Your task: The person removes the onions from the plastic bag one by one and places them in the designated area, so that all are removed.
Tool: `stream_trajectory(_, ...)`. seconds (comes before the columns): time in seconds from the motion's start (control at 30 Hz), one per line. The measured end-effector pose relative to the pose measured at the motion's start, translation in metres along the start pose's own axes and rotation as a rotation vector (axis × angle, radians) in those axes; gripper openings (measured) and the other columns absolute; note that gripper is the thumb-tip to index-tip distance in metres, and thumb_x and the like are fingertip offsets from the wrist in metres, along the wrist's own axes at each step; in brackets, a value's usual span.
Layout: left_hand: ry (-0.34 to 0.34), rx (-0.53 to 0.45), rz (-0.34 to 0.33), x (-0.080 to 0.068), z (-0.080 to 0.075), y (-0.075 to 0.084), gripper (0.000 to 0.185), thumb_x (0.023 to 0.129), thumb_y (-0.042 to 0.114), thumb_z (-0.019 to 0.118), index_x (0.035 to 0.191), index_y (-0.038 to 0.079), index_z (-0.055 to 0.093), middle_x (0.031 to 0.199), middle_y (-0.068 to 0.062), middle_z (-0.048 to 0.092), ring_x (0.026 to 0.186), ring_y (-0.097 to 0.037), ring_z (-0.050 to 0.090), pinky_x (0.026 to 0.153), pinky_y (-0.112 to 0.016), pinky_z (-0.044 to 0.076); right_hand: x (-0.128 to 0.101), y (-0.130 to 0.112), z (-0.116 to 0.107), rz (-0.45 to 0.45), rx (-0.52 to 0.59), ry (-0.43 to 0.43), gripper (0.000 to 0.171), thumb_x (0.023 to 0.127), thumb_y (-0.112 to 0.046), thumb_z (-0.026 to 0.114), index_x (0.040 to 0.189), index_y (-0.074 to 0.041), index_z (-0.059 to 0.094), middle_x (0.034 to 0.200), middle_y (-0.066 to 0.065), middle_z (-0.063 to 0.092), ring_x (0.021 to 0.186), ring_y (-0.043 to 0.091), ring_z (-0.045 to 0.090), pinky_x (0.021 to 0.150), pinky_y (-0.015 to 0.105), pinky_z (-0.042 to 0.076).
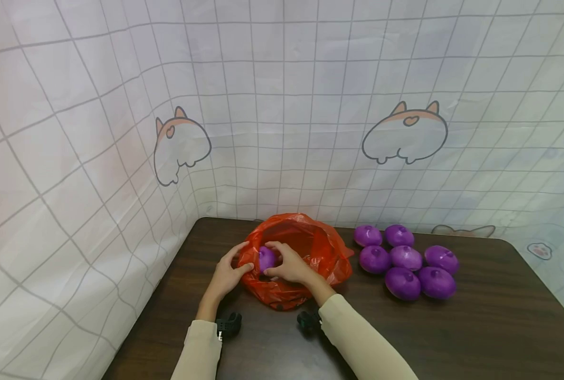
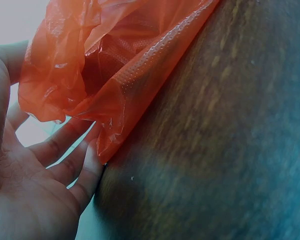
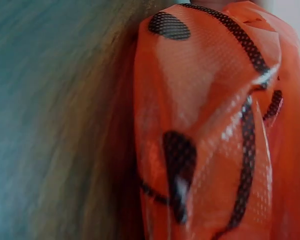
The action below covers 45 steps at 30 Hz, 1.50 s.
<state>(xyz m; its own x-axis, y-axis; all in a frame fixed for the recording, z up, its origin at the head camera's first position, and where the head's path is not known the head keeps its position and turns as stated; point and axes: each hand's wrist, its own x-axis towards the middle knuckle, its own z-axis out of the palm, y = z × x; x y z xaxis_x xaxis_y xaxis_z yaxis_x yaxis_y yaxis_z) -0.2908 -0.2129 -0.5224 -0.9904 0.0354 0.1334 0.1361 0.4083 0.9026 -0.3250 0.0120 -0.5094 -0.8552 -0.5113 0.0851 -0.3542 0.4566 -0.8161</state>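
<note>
Dark wooden table stands before a grid-patterned cloth backdrop. Both hands work at the orange plastic bag: left hand pinches its rim, right hand grips a purple onion at the opening. Seven more purple onions lie clustered nearby.

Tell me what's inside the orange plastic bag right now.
One glossy purple round object shows in the mouth of the crumpled orange plastic bag, between the left hand and right hand. Anything deeper is hidden by the bag walls and hands.
</note>
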Motion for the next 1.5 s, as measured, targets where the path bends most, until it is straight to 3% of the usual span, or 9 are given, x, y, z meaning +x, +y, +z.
stream_trajectory(0.3, 0.002, 0.018, -0.003, 0.0, 0.0, 0.0, 0.059, 0.092, 0.019, 0.075, 0.146, 0.03, 0.055, 0.127, -0.012, 0.061, 0.111, -0.029, 0.06, 0.094, -0.046, 0.053, 0.006, -0.003, 0.003, 0.021, -0.013, -0.023, 0.079, 0.088, -0.023, 0.081, 0.155, -0.017, 0.04, 0.144, 0.015, 0.052, 0.116, 0.031, 0.059, 0.092, 0.046, 0.058)
stream_trajectory(0.53, -0.002, 0.013, -0.005, 0.0, 0.0, 0.0, 0.059, 0.092, 0.019, 0.075, 0.146, 0.031, 0.055, 0.127, -0.013, 0.062, 0.116, -0.03, 0.06, 0.1, -0.051, 0.051, 0.004, -0.003, 0.003, 0.026, -0.035, 0.044, 0.077, 0.085, -0.026, 0.084, 0.15, -0.016, 0.045, 0.144, 0.014, 0.053, 0.122, 0.033, 0.058, 0.101, 0.053, 0.053)
stream_trajectory(0.83, -0.001, -0.004, -0.006, 0.0, 0.0, 0.0, 0.06, 0.092, 0.019, 0.075, 0.147, 0.03, 0.054, 0.125, -0.013, 0.062, 0.116, -0.03, 0.06, 0.102, -0.053, 0.05, -0.005, 0.0, -0.003, 0.06, -0.063, 0.117, 0.075, 0.083, -0.029, 0.085, 0.146, -0.018, 0.047, 0.137, 0.016, 0.055, 0.119, 0.034, 0.06, 0.098, 0.052, 0.055)
stream_trajectory(1.07, 0.003, 0.0, 0.0, -0.001, 0.0, 0.001, 0.06, 0.091, 0.018, 0.075, 0.147, 0.029, 0.055, 0.126, -0.013, 0.061, 0.112, -0.029, 0.06, 0.095, -0.047, 0.053, -0.027, -0.007, -0.022, 0.036, -0.028, 0.162, 0.076, 0.083, -0.029, 0.086, 0.147, -0.019, 0.047, 0.141, 0.013, 0.054, 0.124, 0.034, 0.058, 0.098, 0.052, 0.054)
stream_trajectory(1.27, 0.009, -0.004, -0.002, 0.0, 0.001, 0.0, 0.06, 0.092, 0.017, 0.075, 0.147, 0.027, 0.055, 0.122, -0.014, 0.062, 0.108, -0.028, 0.061, 0.09, -0.041, 0.054, -0.054, -0.018, -0.04, -0.047, -0.01, 0.19, 0.08, 0.081, -0.027, 0.087, 0.149, -0.019, 0.046, 0.143, 0.007, 0.054, 0.118, 0.027, 0.06, 0.092, 0.042, 0.055)
stream_trajectory(1.5, 0.003, -0.032, -0.002, 0.0, -0.001, -0.002, 0.06, 0.092, 0.018, 0.075, 0.148, 0.026, 0.054, 0.124, -0.015, 0.062, 0.114, -0.03, 0.061, 0.098, -0.051, 0.052, -0.101, -0.023, -0.063, -0.105, 0.012, 0.208, 0.079, 0.082, -0.032, 0.087, 0.149, -0.031, 0.045, 0.142, 0.006, 0.056, 0.116, 0.028, 0.059, 0.091, 0.049, 0.055)
